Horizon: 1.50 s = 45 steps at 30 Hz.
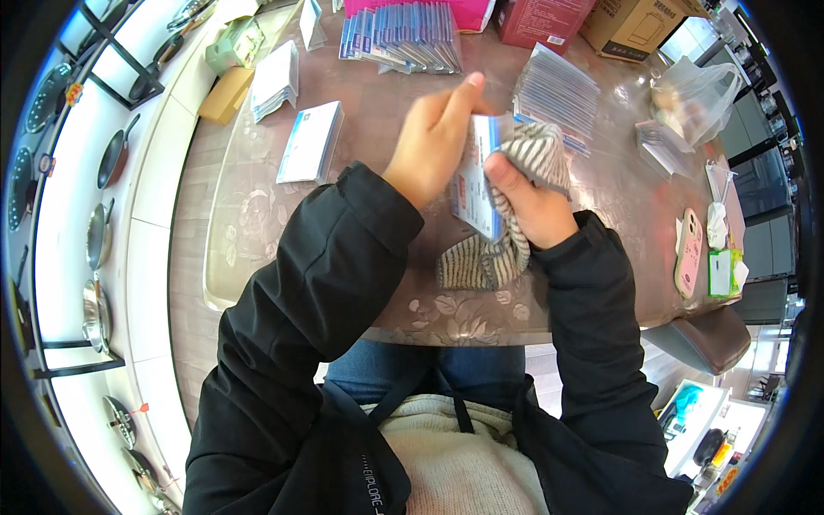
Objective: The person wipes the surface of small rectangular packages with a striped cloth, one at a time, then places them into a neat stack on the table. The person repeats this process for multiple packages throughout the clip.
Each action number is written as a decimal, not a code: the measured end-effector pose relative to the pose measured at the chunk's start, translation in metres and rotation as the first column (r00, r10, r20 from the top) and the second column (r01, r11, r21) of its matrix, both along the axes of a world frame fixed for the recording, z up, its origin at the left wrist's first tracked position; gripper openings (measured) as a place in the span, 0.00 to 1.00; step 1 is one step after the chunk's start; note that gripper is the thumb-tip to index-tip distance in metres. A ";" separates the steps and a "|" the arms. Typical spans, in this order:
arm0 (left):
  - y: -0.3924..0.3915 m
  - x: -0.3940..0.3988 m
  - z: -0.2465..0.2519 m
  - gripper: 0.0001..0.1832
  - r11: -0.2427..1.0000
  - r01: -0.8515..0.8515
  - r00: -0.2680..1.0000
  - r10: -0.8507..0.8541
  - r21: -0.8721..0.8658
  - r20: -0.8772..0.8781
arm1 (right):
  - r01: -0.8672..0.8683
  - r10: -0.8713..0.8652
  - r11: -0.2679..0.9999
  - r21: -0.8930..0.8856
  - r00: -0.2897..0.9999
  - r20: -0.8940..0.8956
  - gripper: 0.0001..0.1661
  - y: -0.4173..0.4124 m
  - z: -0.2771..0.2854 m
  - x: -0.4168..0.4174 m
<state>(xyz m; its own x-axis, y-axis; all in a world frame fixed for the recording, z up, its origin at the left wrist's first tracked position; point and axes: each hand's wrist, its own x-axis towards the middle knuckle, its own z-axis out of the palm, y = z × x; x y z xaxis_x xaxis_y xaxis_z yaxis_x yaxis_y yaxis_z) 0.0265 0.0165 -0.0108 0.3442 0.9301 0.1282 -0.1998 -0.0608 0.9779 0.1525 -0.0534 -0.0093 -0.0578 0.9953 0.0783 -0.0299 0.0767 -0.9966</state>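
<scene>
My left hand [438,138] grips the left side of an upright clear plastic sign holder [477,183] with a printed card inside. A striped cloth [479,264] is bunched in my right hand [531,199], whose thumb presses it against the holder's right edge; the cloth's lower end hangs onto the table. Behind the hands stand a row of similar plastic holders [405,35] and, to the right, a leaning stack of them [557,90]. More holders lie in a flat pile [310,141] at the left, with a standing group [275,80] beyond it.
The table [386,309] has a clear patterned cover. Cardboard boxes [634,26] stand at the back, a plastic bag [698,100] at the right. A phone [689,253] and tissue pack [724,273] lie near the right edge. Shelves of pans [112,158] run along the left; a chair [705,338] is lower right.
</scene>
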 end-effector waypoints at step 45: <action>0.003 -0.004 -0.027 0.16 0.791 0.323 0.848 0.002 0.520 -0.530 | -0.205 0.188 0.960 -0.192 0.977 -0.102 0.27 -0.004 0.005 0.001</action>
<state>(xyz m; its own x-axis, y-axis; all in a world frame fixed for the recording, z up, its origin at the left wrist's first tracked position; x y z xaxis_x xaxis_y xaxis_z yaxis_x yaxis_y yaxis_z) 0.0220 0.0197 -0.0379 0.6459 0.6582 0.3868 0.2220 -0.6467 0.7298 0.1535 -0.0577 -0.0044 -0.2558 0.9606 -0.1084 -0.1068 -0.1395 -0.9844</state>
